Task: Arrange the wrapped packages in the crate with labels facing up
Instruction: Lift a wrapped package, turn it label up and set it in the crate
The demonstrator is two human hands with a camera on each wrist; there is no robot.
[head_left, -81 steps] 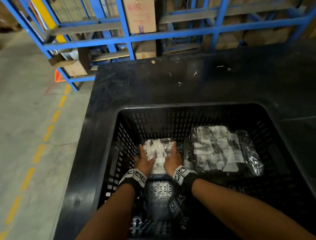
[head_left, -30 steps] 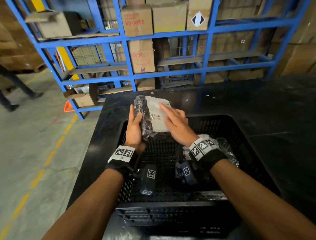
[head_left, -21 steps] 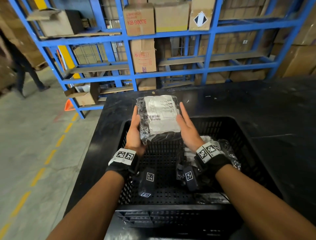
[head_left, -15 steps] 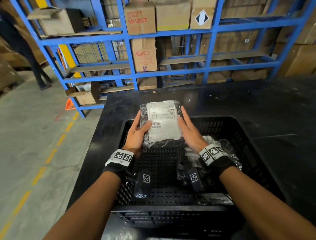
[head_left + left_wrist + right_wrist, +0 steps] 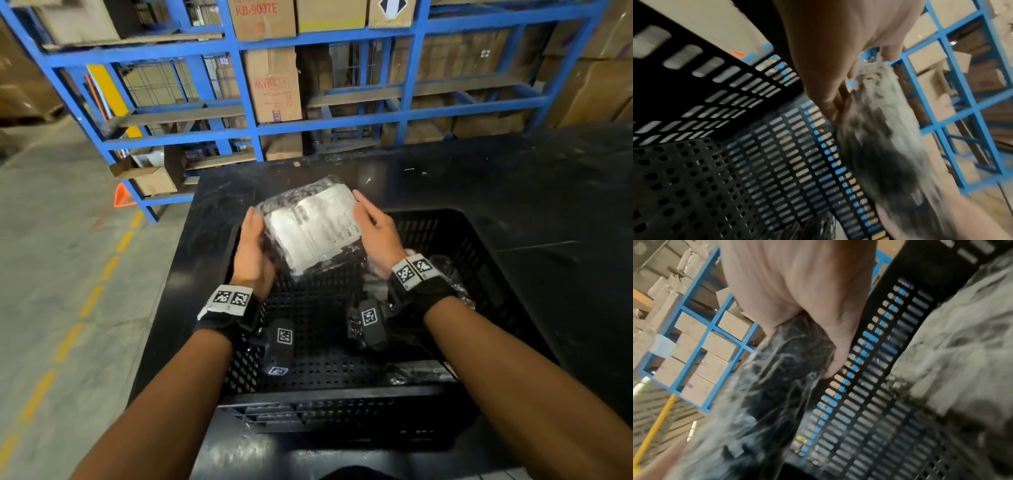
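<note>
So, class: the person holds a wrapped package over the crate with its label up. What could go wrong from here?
1. The wrapped package is held only by its edges between the left hand and right hand; the slick film could slip, letting it drop or flip label-down.
2. A second package already lies on the right side of the crate; set down carelessly, this one might overlap it and cover its label.

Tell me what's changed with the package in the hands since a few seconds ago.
Both hands, left hand and right hand, lifted the package off the crate floor, turned its white label up, and now hold it by the sides, tilted, above the crate. The other package stayed at the crate's right.
</note>
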